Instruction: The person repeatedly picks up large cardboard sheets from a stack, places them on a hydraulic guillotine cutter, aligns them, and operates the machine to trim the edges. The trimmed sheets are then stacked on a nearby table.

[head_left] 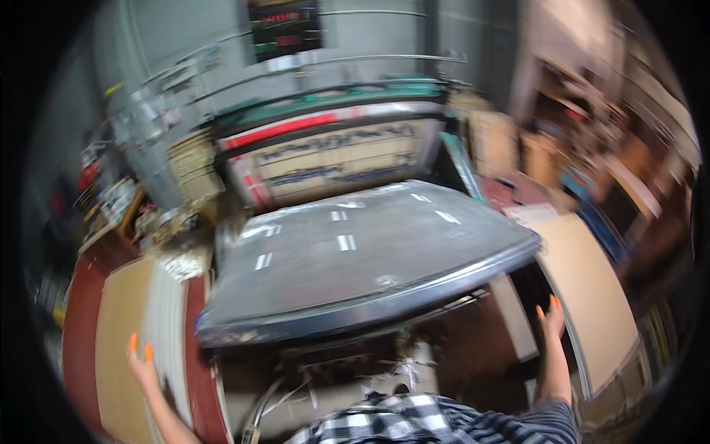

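My left hand (140,362), with orange covers on its fingertips, is over the left side table, in front of the tan board (122,311) and beside a stack of white sheets (167,318). Its fingers are apart and nothing shows between them. On the other side, my right hand (551,320), also orange-tipped, is raised next to the inner edge of a large tan sheet stack (592,288); whether it touches that edge I cannot tell. Its fingers look spread and without a load. Between my hands lies a broad grey metal plate (377,255) with short white strips on it.
Behind the plate stands a tan board with dark line shapes (340,159) in a frame with a red strip (281,129). Metal rails (325,66) cross above. Cluttered shelves (592,111) fill the right, tools and small items (118,200) the left. Paper scraps (407,370) hang below the plate.
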Action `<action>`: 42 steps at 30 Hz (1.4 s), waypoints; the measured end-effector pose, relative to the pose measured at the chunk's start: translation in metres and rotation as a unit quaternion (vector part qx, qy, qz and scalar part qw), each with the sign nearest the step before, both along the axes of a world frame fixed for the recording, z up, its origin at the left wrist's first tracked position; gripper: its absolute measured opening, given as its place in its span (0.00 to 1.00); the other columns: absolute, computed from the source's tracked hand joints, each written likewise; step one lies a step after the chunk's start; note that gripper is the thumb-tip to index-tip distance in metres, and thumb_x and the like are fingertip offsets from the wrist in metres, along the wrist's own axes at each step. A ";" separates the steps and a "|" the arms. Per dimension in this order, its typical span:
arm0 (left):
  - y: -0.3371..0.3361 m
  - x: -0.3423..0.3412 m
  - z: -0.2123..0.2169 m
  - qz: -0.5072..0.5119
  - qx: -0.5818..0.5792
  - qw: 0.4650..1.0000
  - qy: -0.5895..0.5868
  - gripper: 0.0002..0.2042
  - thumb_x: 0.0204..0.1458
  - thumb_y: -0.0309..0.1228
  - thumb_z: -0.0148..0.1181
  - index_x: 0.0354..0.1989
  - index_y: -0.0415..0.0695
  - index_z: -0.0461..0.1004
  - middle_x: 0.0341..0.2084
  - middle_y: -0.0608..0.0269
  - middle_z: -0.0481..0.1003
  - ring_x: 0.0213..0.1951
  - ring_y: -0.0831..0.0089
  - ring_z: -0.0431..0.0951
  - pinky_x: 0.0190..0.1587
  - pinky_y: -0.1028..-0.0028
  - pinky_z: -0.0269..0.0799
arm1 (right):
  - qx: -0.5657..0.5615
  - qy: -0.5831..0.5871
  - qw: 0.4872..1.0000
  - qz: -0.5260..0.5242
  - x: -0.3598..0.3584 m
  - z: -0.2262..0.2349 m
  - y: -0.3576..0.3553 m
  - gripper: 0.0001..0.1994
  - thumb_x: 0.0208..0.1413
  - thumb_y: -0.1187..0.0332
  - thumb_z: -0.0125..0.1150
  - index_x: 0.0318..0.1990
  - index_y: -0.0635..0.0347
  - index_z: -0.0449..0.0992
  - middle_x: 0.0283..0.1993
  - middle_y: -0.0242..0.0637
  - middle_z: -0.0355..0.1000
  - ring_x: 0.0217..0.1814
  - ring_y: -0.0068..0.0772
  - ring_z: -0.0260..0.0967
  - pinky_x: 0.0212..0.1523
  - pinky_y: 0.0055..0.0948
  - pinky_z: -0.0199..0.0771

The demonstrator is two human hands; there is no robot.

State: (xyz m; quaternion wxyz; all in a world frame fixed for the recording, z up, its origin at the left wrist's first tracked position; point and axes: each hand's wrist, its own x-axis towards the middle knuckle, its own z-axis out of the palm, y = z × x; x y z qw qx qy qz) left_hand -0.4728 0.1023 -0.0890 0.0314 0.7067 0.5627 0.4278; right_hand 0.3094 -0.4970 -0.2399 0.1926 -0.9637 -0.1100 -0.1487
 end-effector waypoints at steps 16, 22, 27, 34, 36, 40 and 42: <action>-0.113 0.503 0.063 -0.530 0.074 0.821 0.202 0.15 0.43 0.26 0.66 0.41 0.36 0.76 0.47 0.54 0.75 0.51 0.52 0.74 0.54 0.60 0.68 | -0.226 0.066 0.964 -0.125 0.069 -0.046 -0.132 0.43 0.41 0.44 0.71 0.59 0.67 0.64 0.63 0.53 0.61 0.64 0.53 0.59 0.59 0.55 0.61; -0.108 0.519 0.058 -0.557 0.077 0.812 0.156 0.15 0.44 0.25 0.65 0.42 0.36 0.76 0.47 0.54 0.76 0.50 0.52 0.74 0.53 0.61 0.68 | -0.154 -0.109 0.979 -0.070 0.122 0.096 -0.167 0.10 0.54 0.63 0.60 0.33 0.62 0.71 0.35 0.52 0.71 0.38 0.56 0.71 0.35 0.49 0.72; -0.113 0.508 0.079 -0.532 0.134 0.823 0.148 0.15 0.49 0.24 0.62 0.46 0.37 0.76 0.50 0.51 0.74 0.54 0.54 0.73 0.59 0.63 0.65 | -0.198 -0.310 0.930 0.010 0.091 0.254 -0.086 0.05 0.54 0.69 0.57 0.33 0.60 0.73 0.33 0.43 0.73 0.29 0.45 0.74 0.28 0.39 0.76; -0.111 0.474 0.101 -0.446 0.328 0.833 -0.011 0.30 0.51 0.25 0.60 0.65 0.43 0.62 0.66 0.53 0.58 0.68 0.51 0.54 0.69 0.54 0.43 | -0.091 -0.313 0.898 0.296 -0.017 0.280 0.089 0.19 0.51 0.77 0.61 0.53 0.63 0.74 0.47 0.49 0.73 0.45 0.47 0.74 0.47 0.37 0.75; -0.119 0.454 0.108 -0.384 0.392 0.836 -0.013 0.32 0.54 0.31 0.59 0.68 0.44 0.56 0.67 0.53 0.57 0.69 0.49 0.51 0.69 0.49 0.40 | -0.039 -0.219 0.896 0.384 -0.038 0.270 0.138 0.20 0.52 0.76 0.59 0.54 0.69 0.71 0.47 0.50 0.72 0.47 0.50 0.72 0.50 0.40 0.74; -0.123 0.422 0.104 -0.319 0.363 0.875 0.039 0.32 0.54 0.40 0.60 0.67 0.45 0.57 0.65 0.52 0.60 0.69 0.48 0.50 0.69 0.49 0.40 | -0.029 -0.146 0.845 0.513 -0.071 0.226 0.243 0.20 0.54 0.73 0.55 0.54 0.70 0.69 0.44 0.53 0.71 0.47 0.53 0.72 0.50 0.42 0.74; -0.112 0.418 0.091 -0.318 0.229 0.912 0.124 0.31 0.53 0.43 0.60 0.65 0.45 0.61 0.63 0.52 0.63 0.69 0.50 0.52 0.69 0.49 0.41 | -0.087 -0.175 0.796 0.572 -0.072 0.192 0.289 0.19 0.54 0.70 0.55 0.53 0.70 0.69 0.46 0.55 0.71 0.48 0.53 0.72 0.48 0.42 0.74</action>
